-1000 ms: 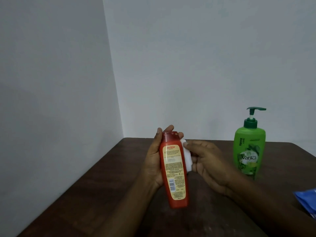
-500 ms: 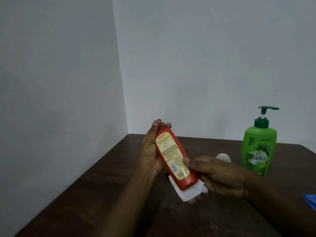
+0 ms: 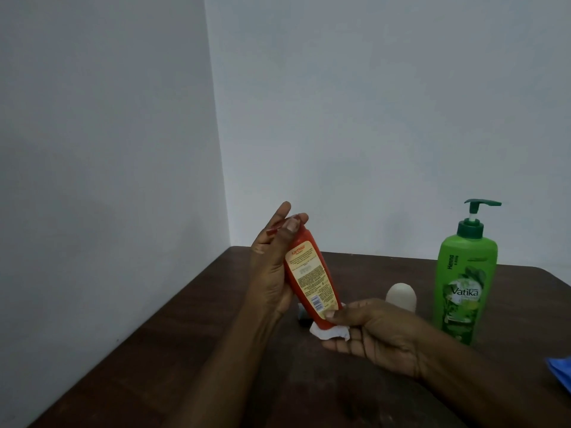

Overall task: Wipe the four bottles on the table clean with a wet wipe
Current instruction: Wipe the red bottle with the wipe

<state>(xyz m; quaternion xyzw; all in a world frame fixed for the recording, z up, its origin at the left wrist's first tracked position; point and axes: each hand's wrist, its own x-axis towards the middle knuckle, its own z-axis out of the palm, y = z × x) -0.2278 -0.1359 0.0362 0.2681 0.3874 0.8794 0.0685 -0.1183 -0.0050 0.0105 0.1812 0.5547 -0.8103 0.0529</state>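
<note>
Gripping the red bottle (image 3: 309, 273) near its cap, the left hand (image 3: 272, 273) holds it tilted above the dark surface (image 3: 185, 366), cap up and to the left, back label facing the camera. The right hand (image 3: 380, 335) pinches the white wet wipe (image 3: 329, 333) around the bottle's base, thumb on the label. A green pump bottle (image 3: 466, 282) stands upright at right, with a white rounded bottle (image 3: 401, 295) beside it, partly hidden behind the right hand.

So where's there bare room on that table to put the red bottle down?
Bare table left of the left hand, out to its edge, and the near strip between the forearms. Crowded right: white roll-on, green pump bottle, blue packet.
</note>
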